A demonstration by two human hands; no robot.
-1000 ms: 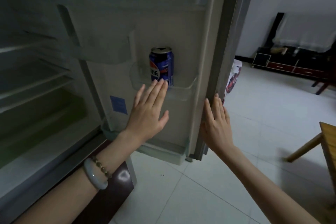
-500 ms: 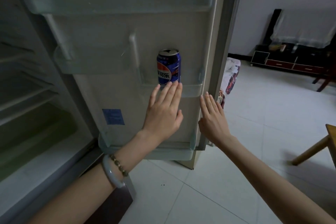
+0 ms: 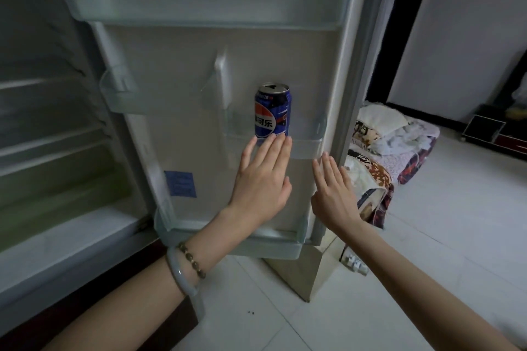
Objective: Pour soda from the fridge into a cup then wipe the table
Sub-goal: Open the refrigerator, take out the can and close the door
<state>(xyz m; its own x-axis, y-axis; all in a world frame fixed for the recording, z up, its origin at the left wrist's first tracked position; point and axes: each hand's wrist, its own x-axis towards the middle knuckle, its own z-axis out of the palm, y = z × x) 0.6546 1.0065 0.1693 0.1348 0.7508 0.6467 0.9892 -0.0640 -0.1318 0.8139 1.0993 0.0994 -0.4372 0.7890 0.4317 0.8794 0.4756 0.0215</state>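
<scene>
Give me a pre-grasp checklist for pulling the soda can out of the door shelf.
1. Fridge door open: ok.
2. Soda can upright in door shelf: ok.
3. Left hand empty, fingers straight, tips at the shelf front below the can: ok.
4. Right hand empty, near the door's edge: ok.
5. Nothing beside the can in that shelf: ok.
6. Can's tab sealed: cannot tell.

A clear door shelf [image 3: 309, 148] on the open fridge door [image 3: 182, 128] carries one blue soda can [image 3: 272, 111], standing upright. Above the can runs a wider top shelf [image 3: 199, 8], and left of the can hangs a small shelf [image 3: 128, 101]. Right of the can, a heap of bedding [image 3: 385, 151] lies on the white tiled floor [image 3: 456, 222].
</scene>
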